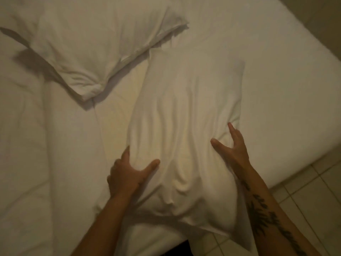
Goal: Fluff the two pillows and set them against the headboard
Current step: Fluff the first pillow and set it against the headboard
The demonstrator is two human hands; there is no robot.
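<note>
Fluffing, first pillow.
We squeeze the soft white fabric pillow (182, 130) between left hand (127, 174) and right hand (234, 146), bunching filling inward between our grips.

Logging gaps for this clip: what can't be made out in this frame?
- Headboard: not in the head view, so its side is unknown.
- Far pillow: top-left part cut off by the frame edge.
- Near pillow: underside hidden by its own bulk; lower corner hangs past the bed.
- Left hand and right hand: palms hidden; fingers sink into fabric, so grip depth is unclear.
- Floor: only one corner shows.
</note>
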